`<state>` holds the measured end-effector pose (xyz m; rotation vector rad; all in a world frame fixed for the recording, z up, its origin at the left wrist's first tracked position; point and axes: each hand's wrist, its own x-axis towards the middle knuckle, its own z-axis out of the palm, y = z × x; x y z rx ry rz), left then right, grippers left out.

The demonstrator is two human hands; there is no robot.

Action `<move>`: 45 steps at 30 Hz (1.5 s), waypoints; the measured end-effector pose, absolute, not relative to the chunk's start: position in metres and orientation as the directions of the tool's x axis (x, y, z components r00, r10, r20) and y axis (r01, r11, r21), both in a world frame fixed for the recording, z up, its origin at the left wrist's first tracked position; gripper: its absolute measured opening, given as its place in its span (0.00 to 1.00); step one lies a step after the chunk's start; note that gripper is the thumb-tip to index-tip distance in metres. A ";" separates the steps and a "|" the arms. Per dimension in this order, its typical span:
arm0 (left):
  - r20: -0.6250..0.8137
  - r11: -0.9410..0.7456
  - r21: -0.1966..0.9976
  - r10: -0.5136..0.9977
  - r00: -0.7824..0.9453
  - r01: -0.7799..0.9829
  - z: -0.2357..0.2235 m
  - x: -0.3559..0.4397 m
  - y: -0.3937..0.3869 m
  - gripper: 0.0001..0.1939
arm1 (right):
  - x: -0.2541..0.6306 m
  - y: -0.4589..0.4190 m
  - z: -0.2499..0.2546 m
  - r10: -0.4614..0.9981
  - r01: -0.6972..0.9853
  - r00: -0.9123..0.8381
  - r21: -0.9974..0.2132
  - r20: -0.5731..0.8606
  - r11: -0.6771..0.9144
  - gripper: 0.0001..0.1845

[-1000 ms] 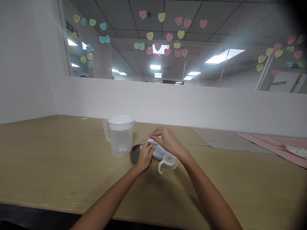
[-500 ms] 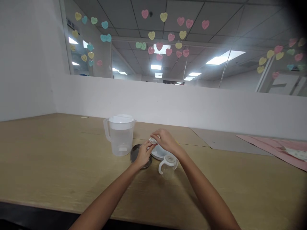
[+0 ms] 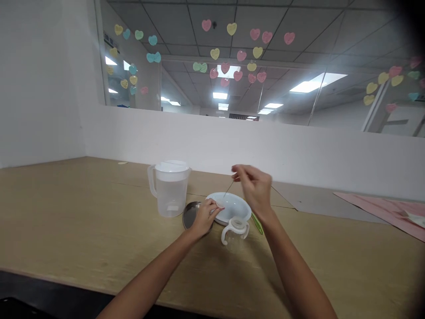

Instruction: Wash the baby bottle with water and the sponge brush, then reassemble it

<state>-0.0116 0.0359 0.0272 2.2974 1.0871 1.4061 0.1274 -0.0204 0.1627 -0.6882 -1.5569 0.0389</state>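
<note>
My left hand [image 3: 204, 217] pinches a small translucent round piece [image 3: 219, 205], which looks like a baby bottle nipple, at the near left rim of a white bowl [image 3: 234, 204]. Raised above the bowl's right side, my right hand [image 3: 255, 188] has its fingers closed on a thin wire-like stick [image 3: 228, 189]. The stick slants down to the left, its lower end over the bowl and apart from the nipple. A clear baby bottle [image 3: 235, 237] with white side handles stands open in front of the bowl. Under my left hand lies a dark round metal dish [image 3: 190, 214], partly covered.
A lidded translucent pitcher [image 3: 171, 195] holding clear liquid stands left of the dish. A green handle [image 3: 257, 223] lies right of the bowl. Pink cloth [image 3: 375, 206] and a grey sheet [image 3: 315, 201] lie at the right, before the white wall.
My right hand has moved up and right, drawing the thin stick away from the nipple. My left hand still holds the nipple, now slightly lower. The bowl and green handle show more.
</note>
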 end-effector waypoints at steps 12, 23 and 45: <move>0.543 -0.537 0.803 0.838 0.055 0.260 0.019 -0.004 0.039 0.10 | 0.211 0.109 0.098 0.898 0.163 0.326 -0.953 0.295 0.254 0.06; 0.624 -0.598 0.750 0.781 -0.004 0.282 0.013 -0.008 0.045 0.12 | 0.198 0.077 0.134 0.714 0.093 0.369 -0.788 0.595 0.609 0.19; 0.670 -0.644 0.704 0.742 0.021 0.298 0.016 -0.008 0.041 0.10 | 0.130 0.013 0.144 0.258 0.586 -0.047 -0.183 0.965 0.790 0.19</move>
